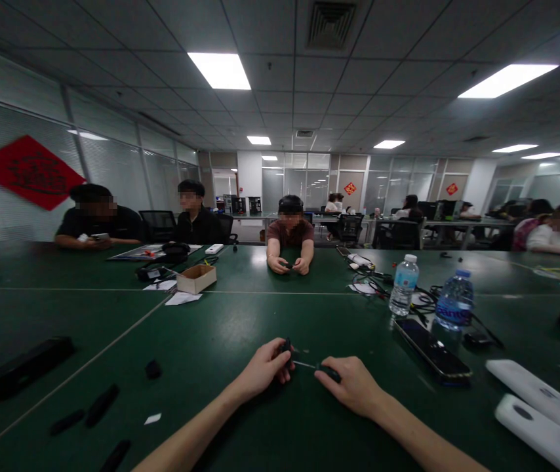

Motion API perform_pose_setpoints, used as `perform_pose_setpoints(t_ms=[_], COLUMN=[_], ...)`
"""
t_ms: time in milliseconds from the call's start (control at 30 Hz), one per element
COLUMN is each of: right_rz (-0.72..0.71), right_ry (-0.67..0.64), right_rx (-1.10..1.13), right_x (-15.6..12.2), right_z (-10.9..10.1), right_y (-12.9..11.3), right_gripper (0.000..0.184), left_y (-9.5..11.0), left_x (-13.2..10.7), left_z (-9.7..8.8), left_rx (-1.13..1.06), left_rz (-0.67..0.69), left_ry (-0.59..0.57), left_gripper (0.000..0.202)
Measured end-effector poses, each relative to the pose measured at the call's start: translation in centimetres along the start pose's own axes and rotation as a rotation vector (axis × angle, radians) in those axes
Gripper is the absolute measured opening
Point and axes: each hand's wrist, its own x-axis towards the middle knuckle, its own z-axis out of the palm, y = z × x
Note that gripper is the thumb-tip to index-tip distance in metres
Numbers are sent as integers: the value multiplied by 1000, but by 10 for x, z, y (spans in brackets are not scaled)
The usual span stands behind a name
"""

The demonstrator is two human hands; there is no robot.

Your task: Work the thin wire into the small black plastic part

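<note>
While the left hand (pixel 264 371) and the right hand (pixel 353 387) are close together above the table, both of them are gripping something. The left hand is closed around a small black object (pixel 286 347) with a hard, plastic look, and its fingers curve over it. The right hand pinches a small black piece (pixel 330 373) between the thumb and the fingers. A thin metal pin (pixel 304 364) runs between these two dark things, but I cannot tell if it is fixed to both of them.

Under the hands lies a dark green table (pixel 221 410) with a smooth, slightly shiny top. To the left are some short black pieces (pixel 101 405), a little white paper scrap (pixel 153 418) and a long black case (pixel 24 367) with a flat, box-like shape. To the right lies a black phone (pixel 432 347) with a glossy glass face, and just beyond it stand two clear plastic water bottles (pixel 404 285) near a tangle of thin black cables (pixel 422 303). Two long white objects (pixel 538 393) with rounded ends lie at the right edge of the view. Farther away stands an open cardboard box (pixel 196 278), and across the table a co-worker's hands (pixel 284 265) are together around a small dark item.
</note>
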Motion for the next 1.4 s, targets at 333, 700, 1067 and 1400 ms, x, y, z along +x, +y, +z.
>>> perform_pose_setpoints(t_ms=[333, 700, 1067, 1400], right_rz=[15, -8, -9, 20], right_ry=[0, 11, 35, 60], right_rx=[13, -9, -7, -26], right_x=[2, 0, -1, -1], right_z=[3, 1, 1, 7], right_y=[3, 3, 0, 4], right_gripper=[37, 37, 36, 37], left_y=[-3, -4, 0, -2], left_x=[1, 2, 0, 4], left_z=[-2, -1, 0, 0], left_rx=[-37, -9, -6, -11], left_rz=[17, 6, 23, 21], left_ry=[-13, -9, -21, -5], left_gripper=[36, 38, 34, 35])
